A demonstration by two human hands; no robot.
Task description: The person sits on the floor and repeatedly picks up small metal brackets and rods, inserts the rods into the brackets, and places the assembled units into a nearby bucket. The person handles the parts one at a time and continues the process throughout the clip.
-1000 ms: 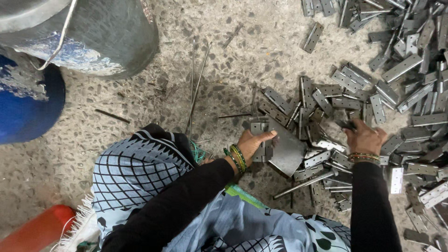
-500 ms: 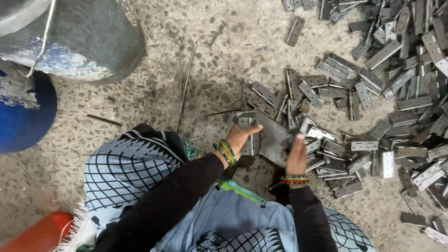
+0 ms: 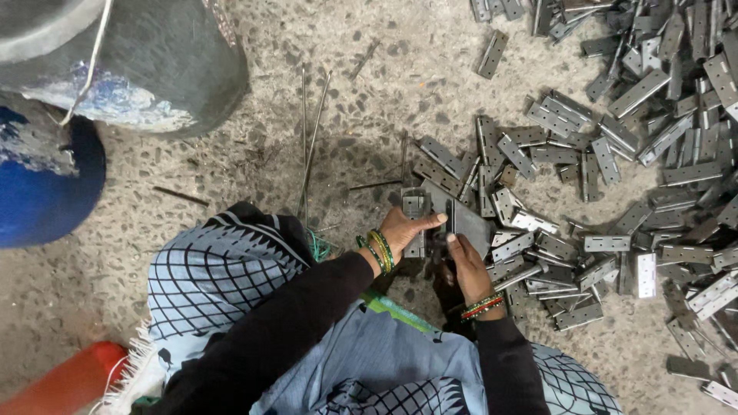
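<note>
I sit on a speckled stone floor before a wide heap of grey metal hinge leaves [image 3: 615, 154]. My left hand [image 3: 406, 229], with green and gold bangles at the wrist, grips a hinge leaf [image 3: 415, 206] held upright against a flat metal block [image 3: 469, 223]. My right hand [image 3: 466, 265], with red and green bangles, is closed around a small dark piece right beside that hinge; what it is cannot be made out. Both hands meet at the near edge of the heap.
Long thin metal rods [image 3: 311, 142] lie on the floor to the left of my hands. A grey drum [image 3: 154, 61] and a blue drum [image 3: 46, 184] stand at the upper left. A red-orange object [image 3: 61, 380] lies at the lower left. My patterned cloth [image 3: 215, 269] covers my knees.
My right hand has come back from the hinge heap on the right to the block beside my left hand. The left hand has stayed on its hinge leaf.
</note>
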